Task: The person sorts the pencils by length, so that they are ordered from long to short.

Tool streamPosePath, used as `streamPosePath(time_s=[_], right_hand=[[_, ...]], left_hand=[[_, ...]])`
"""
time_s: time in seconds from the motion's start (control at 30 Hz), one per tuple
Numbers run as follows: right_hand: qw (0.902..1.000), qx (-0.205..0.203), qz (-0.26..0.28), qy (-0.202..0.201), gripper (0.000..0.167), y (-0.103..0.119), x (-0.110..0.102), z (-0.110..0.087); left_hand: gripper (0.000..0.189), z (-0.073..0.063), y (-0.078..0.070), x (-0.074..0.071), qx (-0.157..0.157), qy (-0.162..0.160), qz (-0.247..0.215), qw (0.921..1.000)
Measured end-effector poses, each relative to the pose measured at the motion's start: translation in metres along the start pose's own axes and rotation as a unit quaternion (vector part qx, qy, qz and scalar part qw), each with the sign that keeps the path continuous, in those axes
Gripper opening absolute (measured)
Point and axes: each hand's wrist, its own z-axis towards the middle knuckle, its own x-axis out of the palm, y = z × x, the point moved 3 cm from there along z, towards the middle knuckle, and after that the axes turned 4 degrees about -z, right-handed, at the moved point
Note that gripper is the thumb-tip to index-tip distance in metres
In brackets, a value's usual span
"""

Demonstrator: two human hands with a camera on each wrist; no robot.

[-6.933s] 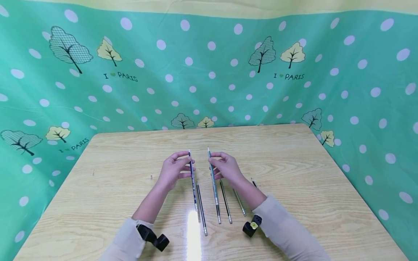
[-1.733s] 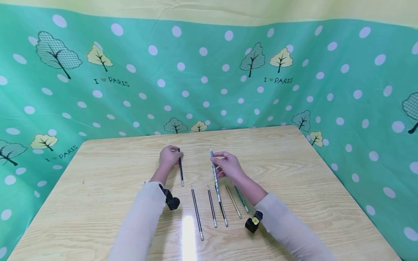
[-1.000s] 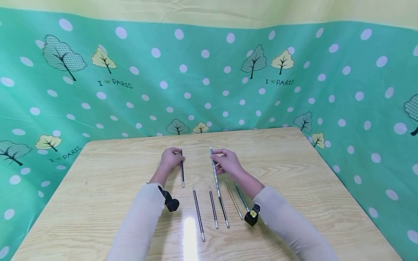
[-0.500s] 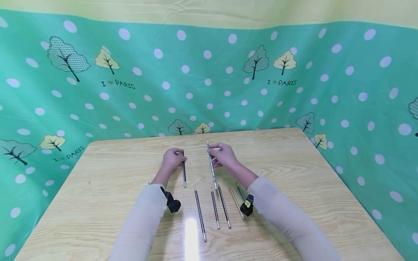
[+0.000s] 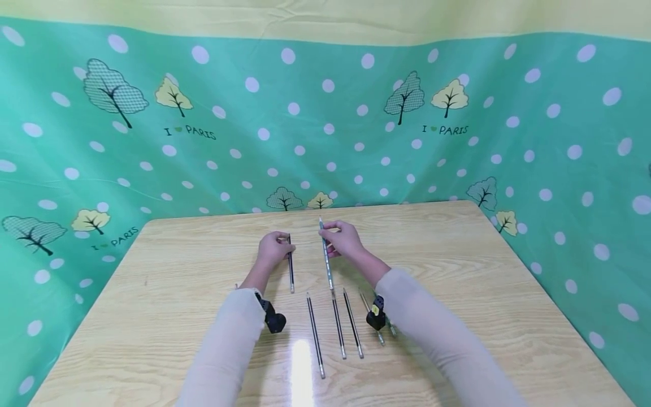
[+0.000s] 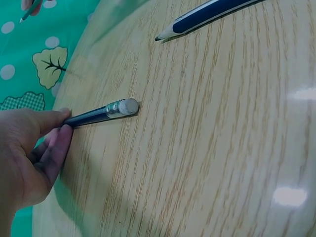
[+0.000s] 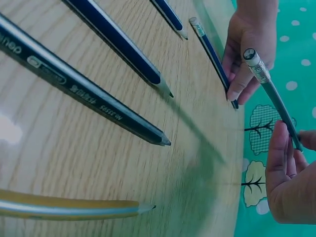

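Note:
In the head view my left hand [image 5: 273,249] pinches a dark blue pencil [image 5: 291,271] near its far end. That pencil lies along the table, its white eraser [image 6: 129,106] towards me in the left wrist view. My right hand [image 5: 346,240] pinches a light blue pencil [image 5: 327,263] near its tip, which points up and away. The right wrist view has this pencil [image 7: 276,98] raised off the table, eraser end nearest the camera. Closer to me lie a dark pencil [image 5: 315,336], a second dark pencil [image 5: 338,327] and a third dark pencil [image 5: 353,323].
A yellow pencil [image 7: 69,207] and a green pencil [image 5: 392,329] lie at the right, partly hidden by my right wrist camera [image 5: 376,314] in the head view. A polka-dot curtain [image 5: 325,130] hangs behind the wooden table [image 5: 437,254].
My right hand has moved left and farther away with the light blue pencil, closer to the left hand. Since the earliest frame, the left hand has gone lower, with a dark pencil at the table.

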Motion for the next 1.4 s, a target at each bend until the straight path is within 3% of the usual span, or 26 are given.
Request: streamPosePath(time_s=[0.93,1.4], right_hand=[[0.9999,0.008,-0.002,-0.015,0.027,-0.002,0.031,0.02],[0.9988,0.032,0.018,-0.031,0.024,-0.013,0.043,0.032]], left_hand=[[0.042,0.001,0.005,0.001,0.003,-0.015,-0.005,0.9999],[0.04,0.001,0.005,0.001,0.007,-0.027,-0.006,0.9996]])
